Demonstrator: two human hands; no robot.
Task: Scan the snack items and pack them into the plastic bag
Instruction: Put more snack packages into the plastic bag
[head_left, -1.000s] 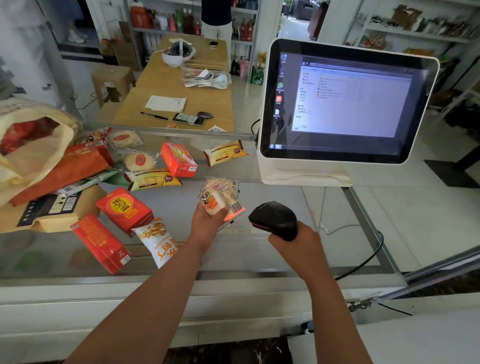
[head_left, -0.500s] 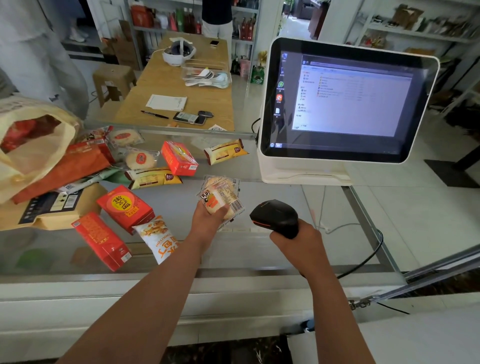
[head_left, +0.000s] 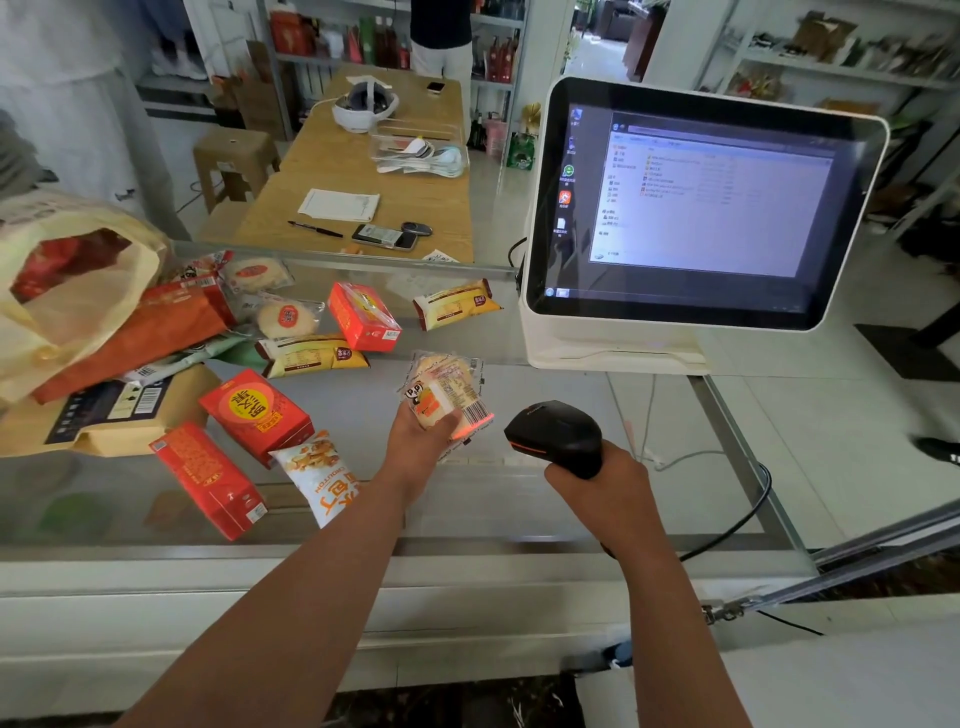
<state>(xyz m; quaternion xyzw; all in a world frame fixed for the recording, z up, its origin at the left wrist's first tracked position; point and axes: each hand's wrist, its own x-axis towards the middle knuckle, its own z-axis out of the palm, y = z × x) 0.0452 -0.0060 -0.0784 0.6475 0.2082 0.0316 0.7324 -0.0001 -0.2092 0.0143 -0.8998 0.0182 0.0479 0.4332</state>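
Holding a clear-wrapped snack pack (head_left: 447, 389) above the middle of the glass counter (head_left: 519, 499), your left hand (head_left: 421, 447) has its fingers curled round the wrapper. Your right hand (head_left: 597, 478) is wrapped tight round the black scanner (head_left: 553, 434), its nose just beside the pack, and red light falls on the barcode (head_left: 475, 415). The plastic bag (head_left: 67, 306) sits open at the counter's left edge, with what may be red packets inside.
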